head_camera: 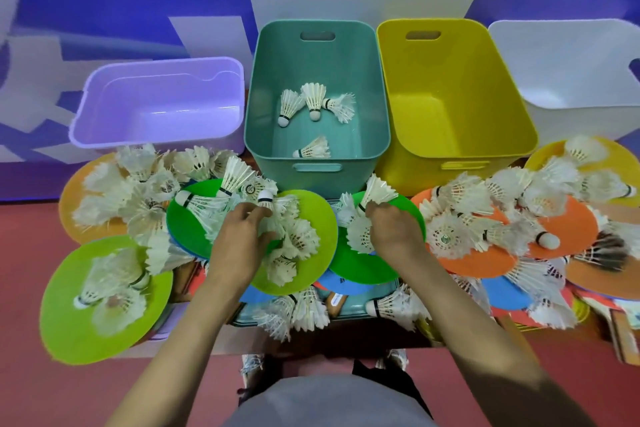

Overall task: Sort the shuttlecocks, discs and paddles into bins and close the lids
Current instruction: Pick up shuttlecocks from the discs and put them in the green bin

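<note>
Four shuttlecocks (313,99) lie in teal bin (311,184); left hand (242,236), right hand (393,229) each grasp another.

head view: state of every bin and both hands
purple bin, open, empty
teal bin, open, four shuttlecocks inside
yellow bin, open, empty
white bin, open, floor hidden
left hand, pinches cork-up shuttlecock
right hand, grips feathers-up shuttlecock
</note>
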